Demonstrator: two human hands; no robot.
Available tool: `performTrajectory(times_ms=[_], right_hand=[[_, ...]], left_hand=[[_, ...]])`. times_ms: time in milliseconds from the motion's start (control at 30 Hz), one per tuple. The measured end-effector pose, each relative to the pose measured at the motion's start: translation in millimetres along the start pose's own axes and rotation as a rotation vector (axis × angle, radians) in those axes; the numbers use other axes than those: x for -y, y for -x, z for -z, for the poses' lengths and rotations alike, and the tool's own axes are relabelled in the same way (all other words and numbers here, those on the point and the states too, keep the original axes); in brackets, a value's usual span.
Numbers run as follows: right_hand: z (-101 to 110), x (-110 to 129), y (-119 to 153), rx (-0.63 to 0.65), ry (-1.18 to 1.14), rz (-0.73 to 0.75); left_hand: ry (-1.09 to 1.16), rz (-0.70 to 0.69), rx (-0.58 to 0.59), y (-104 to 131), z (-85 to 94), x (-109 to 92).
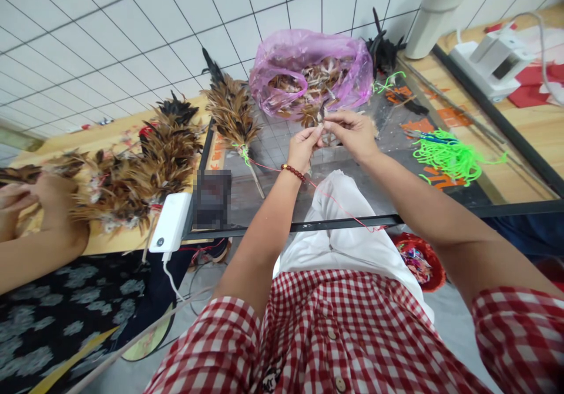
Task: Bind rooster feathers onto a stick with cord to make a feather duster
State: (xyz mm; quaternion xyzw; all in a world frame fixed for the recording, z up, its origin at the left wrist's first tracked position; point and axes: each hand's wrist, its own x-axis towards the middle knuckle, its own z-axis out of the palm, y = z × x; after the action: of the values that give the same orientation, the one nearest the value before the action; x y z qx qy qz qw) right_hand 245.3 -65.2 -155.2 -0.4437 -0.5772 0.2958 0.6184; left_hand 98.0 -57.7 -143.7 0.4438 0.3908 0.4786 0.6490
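My left hand point(305, 147) and my right hand point(352, 135) meet over the glass-topped table, their fingertips pinched together on a small feather point(322, 112). Its dark tip sticks up between the fingers; the lower part is mostly hidden. Just behind them lies a pink plastic bag point(273, 47), open, full of brown and white feathers point(324, 77). Left of my hands, a feather duster point(233, 109) of brown and black feathers leans with its thin stick toward me, bright green string tied at its neck. A red thread point(339, 206) runs from there under my left wrist and across my lap.
Bright green strings point(449, 156) lie in a heap at right. Behind them stand a white bottle point(434, 18) and a white power adapter point(493, 59). Black feathers point(383, 47) rest beside the bag. At left, a co-worker's hands point(39, 200) work near more feather dusters point(167, 153) and a white power bank point(171, 221).
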Motion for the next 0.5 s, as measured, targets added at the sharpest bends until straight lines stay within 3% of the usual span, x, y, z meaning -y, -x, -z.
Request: performTrajectory(times_ms=[233, 500], right_hand=[[2.5, 8.3, 1.1, 0.031, 0.022, -0.005], [7.4, 1.5, -3.7, 0.061, 0.004, -0.025]], left_hand=[[0.005, -0.026, 0.032, -0.6, 0.5, 1.3], [0.030, 0.004, 0.058, -1.4, 2.6, 1.9]])
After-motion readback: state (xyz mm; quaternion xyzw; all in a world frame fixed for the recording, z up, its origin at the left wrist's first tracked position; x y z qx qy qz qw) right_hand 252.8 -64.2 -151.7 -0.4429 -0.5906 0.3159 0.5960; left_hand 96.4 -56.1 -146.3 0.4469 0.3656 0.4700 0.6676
